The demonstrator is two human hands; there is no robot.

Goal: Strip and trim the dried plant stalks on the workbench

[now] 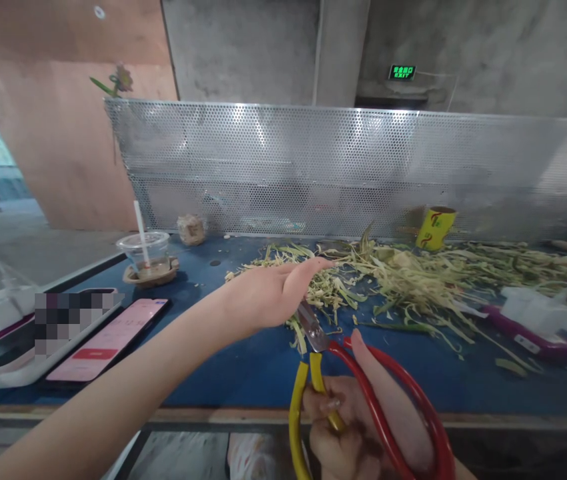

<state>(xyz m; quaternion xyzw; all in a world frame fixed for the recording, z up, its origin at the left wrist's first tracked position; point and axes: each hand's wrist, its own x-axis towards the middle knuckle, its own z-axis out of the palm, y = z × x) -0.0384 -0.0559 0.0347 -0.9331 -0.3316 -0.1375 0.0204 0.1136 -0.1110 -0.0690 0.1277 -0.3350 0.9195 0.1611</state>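
My left hand (268, 293) reaches over a heap of cut leaf scraps (328, 287), stretched out flat with nothing visible in it. Some of its fingers are hidden from this side. Low in the middle, my right hand (338, 427) is closed around red-handled scissors (363, 387) and a yellow-handled tool (297, 420). The thumb shows by the red loops, and the fingers curl around a yellow handle. Metal blades point away toward the scraps, just under my left hand. I cannot make out the head of the yellow-handled tool.
On the blue table (203, 347), a phone (108, 340) lies left beside a tablet-like device (63, 333). A plastic cup (144, 250) with a straw sits behind. More leaves (513, 267), a yellow roll (436, 229) and a purple-and-white object (538, 327) are right. A perforated metal screen (288, 147) stands along the back.
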